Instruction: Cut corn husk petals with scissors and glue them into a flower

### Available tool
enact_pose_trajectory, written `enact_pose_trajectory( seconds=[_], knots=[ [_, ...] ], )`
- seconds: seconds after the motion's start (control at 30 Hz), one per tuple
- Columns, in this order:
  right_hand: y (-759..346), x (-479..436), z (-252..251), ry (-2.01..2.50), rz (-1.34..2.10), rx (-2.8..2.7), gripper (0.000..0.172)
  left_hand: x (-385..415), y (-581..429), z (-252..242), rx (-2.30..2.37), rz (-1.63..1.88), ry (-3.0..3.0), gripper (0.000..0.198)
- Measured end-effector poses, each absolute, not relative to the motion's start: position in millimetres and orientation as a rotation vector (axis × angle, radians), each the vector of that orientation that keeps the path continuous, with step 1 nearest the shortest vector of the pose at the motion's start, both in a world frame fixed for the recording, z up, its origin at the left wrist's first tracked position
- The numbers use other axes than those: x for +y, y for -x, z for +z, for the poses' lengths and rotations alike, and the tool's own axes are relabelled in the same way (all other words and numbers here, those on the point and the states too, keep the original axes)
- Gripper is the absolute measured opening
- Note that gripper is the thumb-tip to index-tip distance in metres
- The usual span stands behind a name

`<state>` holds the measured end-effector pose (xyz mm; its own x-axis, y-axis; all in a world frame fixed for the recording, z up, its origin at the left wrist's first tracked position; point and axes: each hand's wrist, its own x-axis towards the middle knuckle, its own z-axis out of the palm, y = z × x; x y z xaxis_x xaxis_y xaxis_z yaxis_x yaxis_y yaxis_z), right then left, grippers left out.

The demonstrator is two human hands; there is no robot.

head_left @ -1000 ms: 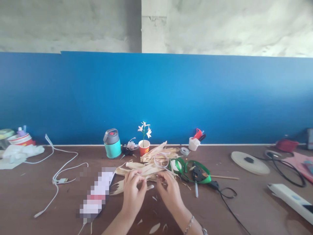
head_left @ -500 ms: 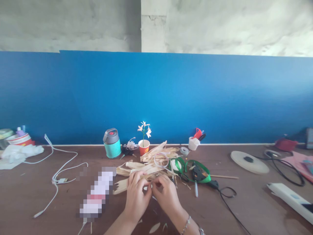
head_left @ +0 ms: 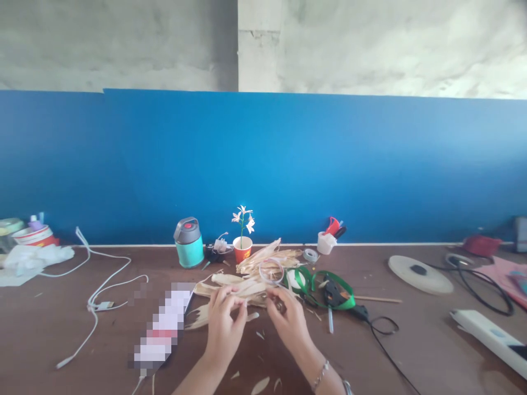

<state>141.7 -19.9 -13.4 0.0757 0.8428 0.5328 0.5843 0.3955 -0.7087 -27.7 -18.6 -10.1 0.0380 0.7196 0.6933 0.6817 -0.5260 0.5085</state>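
Note:
My left hand (head_left: 225, 321) is closed in a pinch, and a small pale petal-shaped piece of corn husk (head_left: 252, 316) sticks out by its thumb. To its right, my right hand (head_left: 287, 317) has its thumb and forefinger curled together; whatever lies between their tips is too small to make out. The two hands are apart, just in front of a pile of dried corn husks (head_left: 234, 282). Beyond the pile, a red paper cup (head_left: 243, 252) holds a stem with white flowers (head_left: 244, 216). Loose petal-shaped scraps (head_left: 261, 385) lie on the tabletop nearer me.
Right of the husks are green ribbon (head_left: 349, 300), a black glue gun (head_left: 332, 291) with its cord, a tape roll (head_left: 310, 254) and a thin stick (head_left: 381, 299). A blurred-out phone-like object (head_left: 164, 329) lies left, near white cables (head_left: 96, 285). A teal flask (head_left: 190, 252) stands behind.
My hands have parted: they were together at the fingertips, and the right one has moved to the right. The pale husk piece now shows beside my left thumb.

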Motion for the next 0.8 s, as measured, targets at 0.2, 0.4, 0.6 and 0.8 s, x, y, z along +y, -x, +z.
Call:
enact_pose_trajectory(
  seconds=[0.2,0.4,0.6,0.8],
  knots=[
    [-130.9,-23.2,-10.7,1.182,0.416,-1.719,0.009,-20.7,23.6,-12.1,1.409,1.426,-2.275,0.011],
    [-130.0,-25.4,-8.5,1.185,0.335,-1.773,0.015,-23.1,22.1,-9.5,1.385,1.371,-2.320,0.012],
    [-125.2,-27.8,-7.2,1.143,0.238,-1.823,0.016,-28.7,17.4,-6.8,1.456,1.389,-2.291,0.014],
    [-118.8,-29.3,-8.7,1.123,0.078,-1.801,0.018,-31.4,13.3,-7.9,1.653,1.388,-2.246,0.011]
  ],
)
